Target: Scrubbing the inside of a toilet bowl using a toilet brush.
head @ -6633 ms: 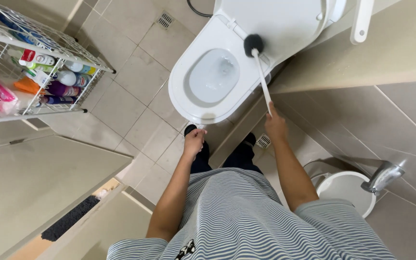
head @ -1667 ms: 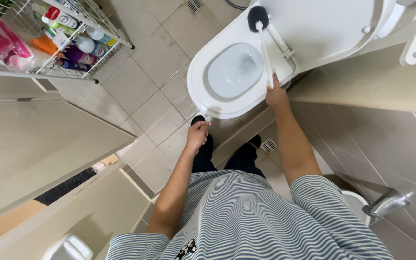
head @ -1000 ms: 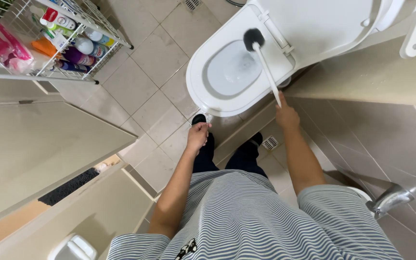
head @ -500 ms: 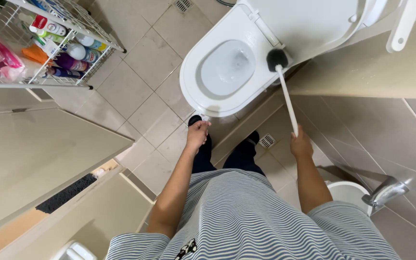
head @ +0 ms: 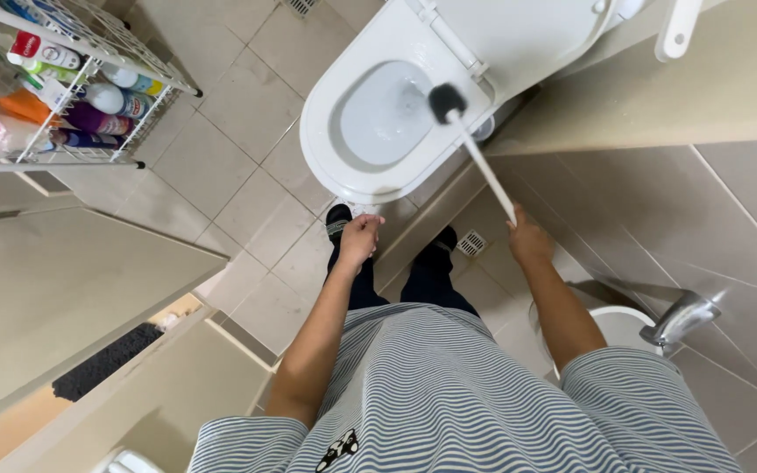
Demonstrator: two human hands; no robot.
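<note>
The toilet brush (head: pixel 475 153) has a thin white straight handle and a dark, round bristle head. It is tilted, with the head up in the view and the handle end lower right, where it is held. The head is above the right side of the toilet bowl (head: pixel 330 162), over the rim near the hinge of the seat; whether it touches the rim is hard to tell from this angle. The toilet bowl is white and oval, its lid is raised, and a little water lies in the middle of it.
</note>
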